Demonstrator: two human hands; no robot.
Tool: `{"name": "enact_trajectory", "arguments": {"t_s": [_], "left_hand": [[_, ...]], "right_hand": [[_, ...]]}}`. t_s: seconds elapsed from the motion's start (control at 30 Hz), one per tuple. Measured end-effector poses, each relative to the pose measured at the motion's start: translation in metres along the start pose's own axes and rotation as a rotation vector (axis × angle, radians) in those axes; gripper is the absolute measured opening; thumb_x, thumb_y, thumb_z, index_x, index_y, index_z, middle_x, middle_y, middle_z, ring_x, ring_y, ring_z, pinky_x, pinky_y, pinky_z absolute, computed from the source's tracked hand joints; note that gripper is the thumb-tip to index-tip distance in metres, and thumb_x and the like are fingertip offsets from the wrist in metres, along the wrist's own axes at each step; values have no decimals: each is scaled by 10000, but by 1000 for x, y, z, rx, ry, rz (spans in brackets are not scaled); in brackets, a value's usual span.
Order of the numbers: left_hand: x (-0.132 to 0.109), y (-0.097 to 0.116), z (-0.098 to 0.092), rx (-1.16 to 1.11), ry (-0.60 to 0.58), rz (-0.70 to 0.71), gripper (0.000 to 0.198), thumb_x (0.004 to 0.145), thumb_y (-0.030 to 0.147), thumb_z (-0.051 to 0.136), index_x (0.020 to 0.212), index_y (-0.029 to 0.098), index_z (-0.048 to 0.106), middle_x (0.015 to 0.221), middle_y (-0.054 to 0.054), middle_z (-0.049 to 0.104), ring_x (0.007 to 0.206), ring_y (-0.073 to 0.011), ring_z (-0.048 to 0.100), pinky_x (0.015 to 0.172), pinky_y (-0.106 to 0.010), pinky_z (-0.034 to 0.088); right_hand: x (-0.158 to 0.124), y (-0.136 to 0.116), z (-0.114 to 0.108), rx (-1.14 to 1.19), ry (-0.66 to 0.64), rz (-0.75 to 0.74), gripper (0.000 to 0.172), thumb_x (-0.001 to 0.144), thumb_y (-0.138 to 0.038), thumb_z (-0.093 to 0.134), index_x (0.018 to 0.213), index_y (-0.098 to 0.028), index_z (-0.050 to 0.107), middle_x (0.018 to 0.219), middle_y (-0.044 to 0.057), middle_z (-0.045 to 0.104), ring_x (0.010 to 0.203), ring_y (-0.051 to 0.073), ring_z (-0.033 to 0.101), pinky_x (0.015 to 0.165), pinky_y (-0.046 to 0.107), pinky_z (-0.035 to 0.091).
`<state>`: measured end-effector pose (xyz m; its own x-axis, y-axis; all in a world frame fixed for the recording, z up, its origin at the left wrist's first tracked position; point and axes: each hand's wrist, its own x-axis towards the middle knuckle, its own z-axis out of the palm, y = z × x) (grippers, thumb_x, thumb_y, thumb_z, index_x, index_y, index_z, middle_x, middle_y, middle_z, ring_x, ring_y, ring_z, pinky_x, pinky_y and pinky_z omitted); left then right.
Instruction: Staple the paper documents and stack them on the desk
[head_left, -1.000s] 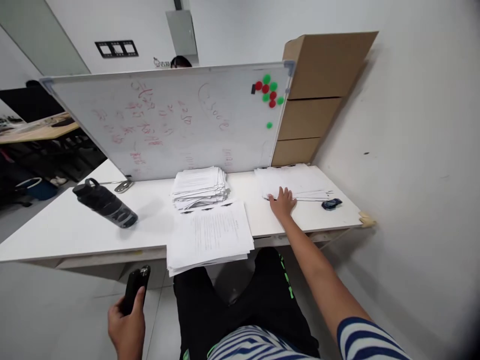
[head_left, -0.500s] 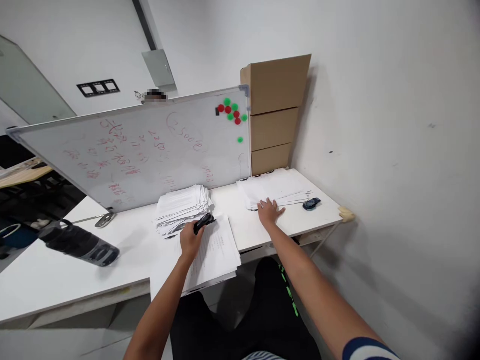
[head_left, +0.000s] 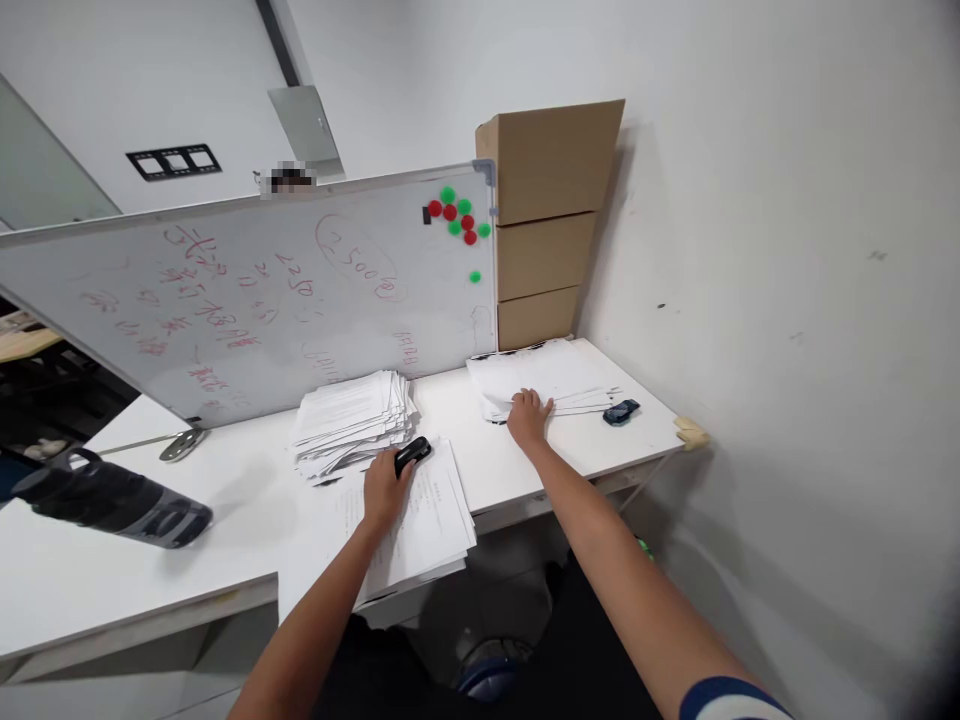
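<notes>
My left hand point(head_left: 384, 490) grips a black stapler point(head_left: 412, 455) and rests it on the top of a printed paper stack point(head_left: 427, 520) that overhangs the front edge of the white desk point(head_left: 112, 560). My right hand point(head_left: 527, 416) lies flat with fingers spread on a flat pile of white sheets point(head_left: 547, 375) at the desk's back right. Between the two hands, a little further back, sits a thick messy paper pile point(head_left: 352, 420).
A leaning whiteboard point(head_left: 247, 300) with red writing and round magnets point(head_left: 457, 220) backs the desk. Stacked cardboard boxes point(head_left: 547, 220) stand against the right wall. A dark bottle point(head_left: 112, 500) lies at the left, a small dark object point(head_left: 621, 411) beside the right pile.
My left hand came up from below the desk with the stapler and set it on the near paper stack. My right hand stayed on the right pile. The view swung left.
</notes>
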<state>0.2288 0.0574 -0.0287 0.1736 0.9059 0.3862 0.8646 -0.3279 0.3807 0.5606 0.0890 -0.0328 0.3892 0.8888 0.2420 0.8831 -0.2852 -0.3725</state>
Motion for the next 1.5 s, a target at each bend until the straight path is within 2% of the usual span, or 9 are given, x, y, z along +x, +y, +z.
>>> {"name": "enact_trajectory", "arguments": {"t_s": [0.1,0.2,0.27,0.43,0.63,0.9,1.03,1.23,1.5], "left_hand": [[-2,0,2,13,15,-4,361,930,437,523,1166,174,595,1054,-123,652,990,-295,607,847,-407,466],[-4,0,4,26,28,-14,367,931,427,527,1185,170,590,1063,-126,650,1003,-299,601,867,-414,463],[-4,1,4,28,32,-16,368,933,423,524,1191,169,591,1068,-129,649,1005,-298,599,878,-418,459],[-4,1,2,-5,21,-17,369,936,431,509,1173,160,593,1064,-128,651,1007,-295,595,857,-414,461],[-2,-3,4,-27,12,-31,368,936,440,510,1175,172,593,1065,-123,651,986,-290,596,844,-407,453],[-2,-2,4,-35,4,-31,359,941,427,512,1172,170,608,1067,-122,655,985,-281,600,841,-402,454],[-1,-3,5,-36,-21,-30,338,949,419,516,1163,172,604,1077,-117,653,991,-271,594,851,-390,447],[-3,-2,4,-30,18,-29,351,952,435,505,1163,175,611,1085,-116,655,1006,-283,574,849,-398,423],[-5,2,3,-10,34,-57,353,941,446,515,1157,190,628,1121,-120,656,1075,-307,550,913,-429,394]], "right_hand": [[5,2,4,3,-26,77,503,953,-297,366,1389,-71,469,1575,244,320,1482,372,179,1152,649,92],[10,4,7,9,-100,168,838,898,-578,422,1528,-50,260,1638,254,139,1516,385,20,1170,620,25],[13,4,8,4,-156,199,930,868,-664,413,1561,-81,202,1658,223,76,1522,367,-33,1176,600,-16],[16,2,9,-8,-183,217,845,890,-632,402,1570,-155,245,1672,163,74,1527,346,-19,1176,597,-27],[16,-1,9,-34,-177,221,703,940,-543,375,1559,-218,295,1671,154,110,1525,348,24,1161,628,-4],[16,-3,11,-44,-108,200,522,1004,-374,306,1505,-266,404,1647,132,221,1514,349,115,1136,684,56],[14,-7,7,-33,-91,212,517,1033,-375,217,1488,-266,436,1631,126,267,1509,338,143,1123,704,78],[11,-12,-1,27,-49,186,511,1043,-377,223,1451,-226,491,1604,154,322,1494,329,173,1116,697,88],[9,-13,0,21,-28,166,542,1041,-376,195,1447,-187,500,1611,156,314,1499,339,168,1124,699,76]]}}
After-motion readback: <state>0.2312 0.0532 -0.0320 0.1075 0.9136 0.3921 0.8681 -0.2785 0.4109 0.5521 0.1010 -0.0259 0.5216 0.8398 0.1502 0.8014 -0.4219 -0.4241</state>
